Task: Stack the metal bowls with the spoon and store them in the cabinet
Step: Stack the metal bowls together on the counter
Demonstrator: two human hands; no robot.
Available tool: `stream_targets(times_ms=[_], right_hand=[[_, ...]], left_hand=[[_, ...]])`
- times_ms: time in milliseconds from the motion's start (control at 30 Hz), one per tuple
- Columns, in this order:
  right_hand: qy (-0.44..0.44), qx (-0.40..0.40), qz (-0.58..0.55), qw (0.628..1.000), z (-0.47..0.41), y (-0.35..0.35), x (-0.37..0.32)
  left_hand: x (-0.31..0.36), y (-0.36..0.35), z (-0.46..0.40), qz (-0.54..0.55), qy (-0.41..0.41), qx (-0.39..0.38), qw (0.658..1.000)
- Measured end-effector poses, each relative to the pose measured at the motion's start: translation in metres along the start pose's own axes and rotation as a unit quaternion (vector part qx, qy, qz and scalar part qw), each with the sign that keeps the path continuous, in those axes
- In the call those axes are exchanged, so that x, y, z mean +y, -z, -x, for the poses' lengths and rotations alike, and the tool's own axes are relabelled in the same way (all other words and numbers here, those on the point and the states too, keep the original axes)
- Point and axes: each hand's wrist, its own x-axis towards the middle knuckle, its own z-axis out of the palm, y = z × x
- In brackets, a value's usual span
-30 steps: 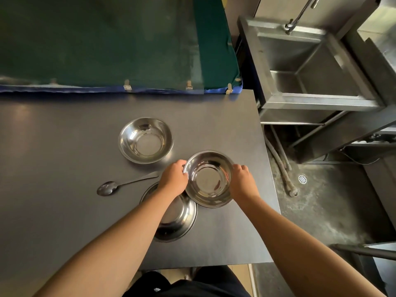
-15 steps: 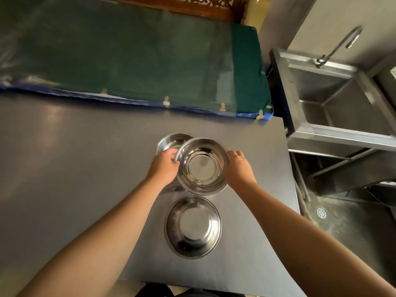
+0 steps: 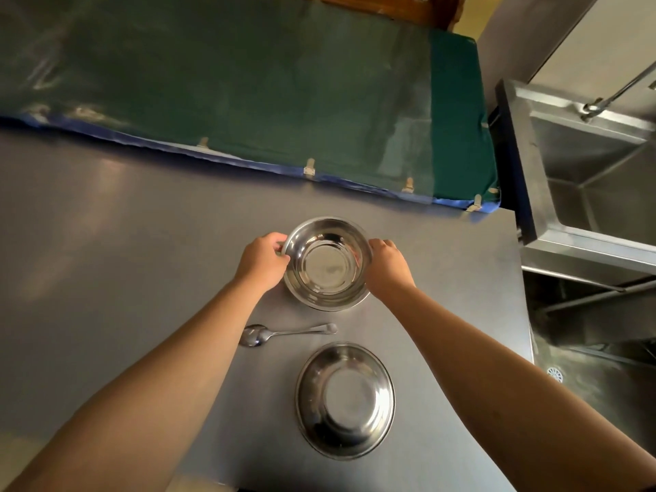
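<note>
A metal bowl sits nested in a second bowl whose rim shows just beneath it, far on the grey table. My left hand grips its left rim and my right hand grips its right rim. A metal spoon lies flat on the table nearer me, bowl end to the left. A separate wider metal bowl stands upright close to the table's near edge.
A green padded bench with a blue edge runs along the far side of the table. A steel sink with a tap stands to the right. The floor with a drain lies past the table's right edge.
Both hands carried the held bowl away from me, from beside the near bowl over to the far bowl, and lowered it into that bowl. The camera view shifted.
</note>
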Motion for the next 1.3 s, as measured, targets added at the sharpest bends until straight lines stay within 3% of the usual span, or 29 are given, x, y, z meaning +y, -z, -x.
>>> stream_targets(times_ms=[600, 1300], right_hand=[[0.005, 0.010, 0.061, 0.998, -0.007, -0.012, 0.042], [-0.095, 0.055, -0.022, 0.994, 0.077, 0.000, 0.137]], left_hand=[[-0.015, -0.052, -0.010, -0.029, 0.026, -0.047, 0.998], [0.018, -0.117, 0.067, -0.017, -0.012, -0.123, 0.992]])
